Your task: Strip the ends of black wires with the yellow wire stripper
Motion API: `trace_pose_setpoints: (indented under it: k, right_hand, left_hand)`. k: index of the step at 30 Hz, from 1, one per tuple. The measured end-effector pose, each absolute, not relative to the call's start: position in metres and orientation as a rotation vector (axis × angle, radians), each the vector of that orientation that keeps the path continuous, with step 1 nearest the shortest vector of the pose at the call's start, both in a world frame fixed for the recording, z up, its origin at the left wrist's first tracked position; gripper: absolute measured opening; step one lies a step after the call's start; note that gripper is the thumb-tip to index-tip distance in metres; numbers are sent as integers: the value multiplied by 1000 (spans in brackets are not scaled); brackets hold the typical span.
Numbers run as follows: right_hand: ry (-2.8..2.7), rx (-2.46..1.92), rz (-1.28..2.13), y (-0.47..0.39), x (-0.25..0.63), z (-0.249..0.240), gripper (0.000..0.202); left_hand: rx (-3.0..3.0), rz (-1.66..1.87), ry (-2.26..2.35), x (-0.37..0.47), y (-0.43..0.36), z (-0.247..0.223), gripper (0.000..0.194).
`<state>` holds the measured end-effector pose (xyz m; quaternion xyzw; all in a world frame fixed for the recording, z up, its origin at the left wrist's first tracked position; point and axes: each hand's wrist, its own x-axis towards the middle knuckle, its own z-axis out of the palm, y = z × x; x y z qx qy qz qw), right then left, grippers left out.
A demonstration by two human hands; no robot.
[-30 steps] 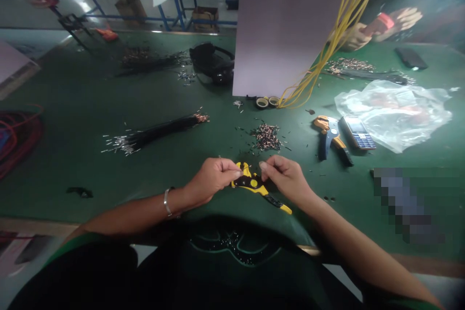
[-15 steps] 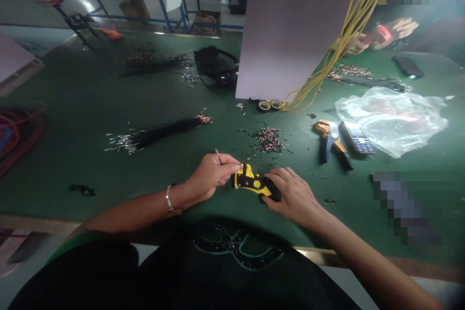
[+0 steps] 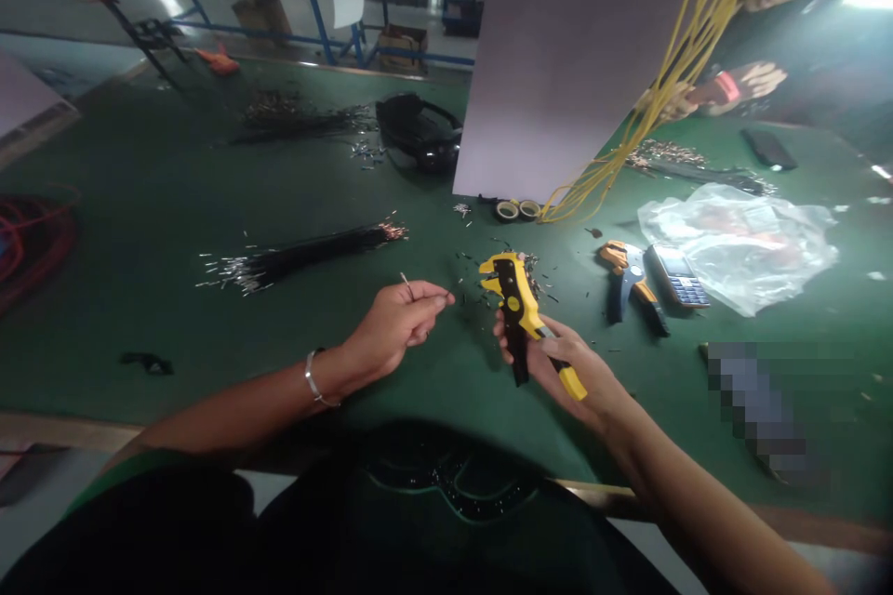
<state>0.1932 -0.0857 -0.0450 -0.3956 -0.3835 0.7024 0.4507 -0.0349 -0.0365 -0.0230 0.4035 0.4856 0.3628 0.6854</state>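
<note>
My left hand (image 3: 405, 323) pinches a thin short wire (image 3: 406, 285), its end poking up above the fingers. My right hand (image 3: 568, 358) holds a yellow and black wire stripper (image 3: 514, 297) with its handles spread and its jaws pointing up and left. The stripper and the wire are apart. Behind the stripper lies a pile of small copper-tipped bits (image 3: 534, 271), partly hidden by the tool. To the left a bundle of black wires (image 3: 313, 248) with bare ends rests on the green table (image 3: 174, 177).
An orange and blue stripper (image 3: 633, 284), a keypad device (image 3: 678, 276) and a plastic bag (image 3: 746, 242) lie at the right. Yellow wires (image 3: 662, 121) hang beside a grey board (image 3: 551, 65). Another person's hands (image 3: 726, 91) are behind. Tape rolls (image 3: 517, 210) sit below the board.
The stripper has swung upright and moved away from my left hand, and its handles have spread. My left hand has shifted slightly left with the wire.
</note>
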Motion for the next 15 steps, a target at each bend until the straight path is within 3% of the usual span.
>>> trace_pose_setpoints:
  k: [7, 15]
  right_hand:
    - [-763, -834, 1913, -84, 182, -41, 55]
    - [-1006, -968, 1756, -85, 164, -39, 53]
  left_hand:
    - [885, 741, 1121, -30, -42, -20, 6]
    - [883, 708, 1103, -29, -44, -18, 17]
